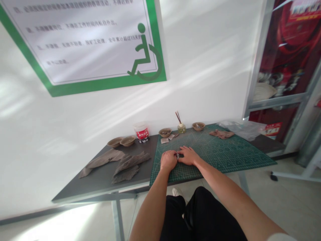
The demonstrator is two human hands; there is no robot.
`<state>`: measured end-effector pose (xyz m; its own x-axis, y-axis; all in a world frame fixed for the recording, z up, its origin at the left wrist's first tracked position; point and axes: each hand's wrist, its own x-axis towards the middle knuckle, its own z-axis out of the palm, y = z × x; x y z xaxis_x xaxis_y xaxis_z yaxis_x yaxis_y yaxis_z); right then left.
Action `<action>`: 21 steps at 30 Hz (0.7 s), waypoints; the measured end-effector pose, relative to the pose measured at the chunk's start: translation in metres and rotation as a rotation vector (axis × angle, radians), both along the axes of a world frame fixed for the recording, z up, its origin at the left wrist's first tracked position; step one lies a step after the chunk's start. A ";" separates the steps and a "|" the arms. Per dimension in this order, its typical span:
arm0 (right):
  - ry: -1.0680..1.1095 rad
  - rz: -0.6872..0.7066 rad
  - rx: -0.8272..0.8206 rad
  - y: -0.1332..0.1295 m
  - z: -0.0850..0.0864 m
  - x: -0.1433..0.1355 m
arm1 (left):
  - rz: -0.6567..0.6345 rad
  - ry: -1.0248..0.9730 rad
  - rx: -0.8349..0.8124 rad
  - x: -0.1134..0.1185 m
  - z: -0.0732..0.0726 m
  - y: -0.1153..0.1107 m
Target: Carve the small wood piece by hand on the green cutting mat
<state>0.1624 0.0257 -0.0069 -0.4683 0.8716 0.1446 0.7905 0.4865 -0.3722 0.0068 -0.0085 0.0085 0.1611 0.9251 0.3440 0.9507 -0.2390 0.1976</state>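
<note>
Over the green cutting mat (213,154) my two hands meet near its front edge. My left hand (169,160) is closed, its fingertips at a small pale grey piece (178,156). From the other side my right hand (188,156) pinches the same piece with thumb and forefinger, while its other fingers stretch over the mat. The piece is too small and too covered by my fingers to name its kind. Just beyond my hands lie small pale square packets (165,141) beside a bowl (165,132) of small dark bits.
Grey-brown cloths (129,164) and two bowls (127,141) occupy the table's left part. Along the wall stand a red-labelled tub (142,132), a reed diffuser (181,128) and another bowl (198,126). A crumpled brown cloth (221,134) and a clear plastic bag (244,128) lie right.
</note>
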 end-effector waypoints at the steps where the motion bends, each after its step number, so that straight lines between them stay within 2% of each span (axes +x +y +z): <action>1: 0.002 -0.001 -0.004 0.000 0.001 0.000 | -0.001 -0.003 -0.012 0.000 0.000 0.000; 13: -0.008 -0.007 -0.015 -0.002 0.003 0.001 | 0.013 -0.016 -0.066 -0.002 -0.003 0.001; 21: -0.001 -0.008 -0.026 -0.004 0.006 0.001 | -0.010 -0.019 -0.095 0.001 0.003 -0.003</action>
